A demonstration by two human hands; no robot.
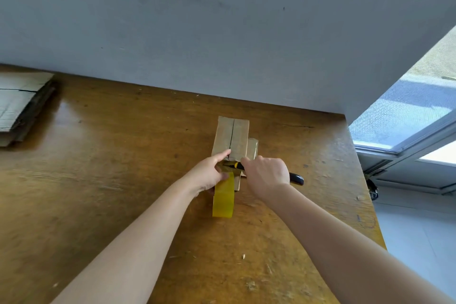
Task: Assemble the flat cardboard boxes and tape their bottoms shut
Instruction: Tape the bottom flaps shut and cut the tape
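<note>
A small cardboard box stands on the wooden table with its two bottom flaps up and a dark seam between them. My left hand rests at the box's near edge, index finger on the flap, and holds the stretched end of the yellow tape roll, which hangs down toward me. My right hand grips a black and yellow utility knife, its front end at the tape near the box edge. The blade itself is hidden between my hands.
A stack of flat cardboard boxes lies at the table's far left. A grey wall runs along the back edge. The table's right edge drops off beside a window and floor. Small cardboard scraps lie on the near tabletop.
</note>
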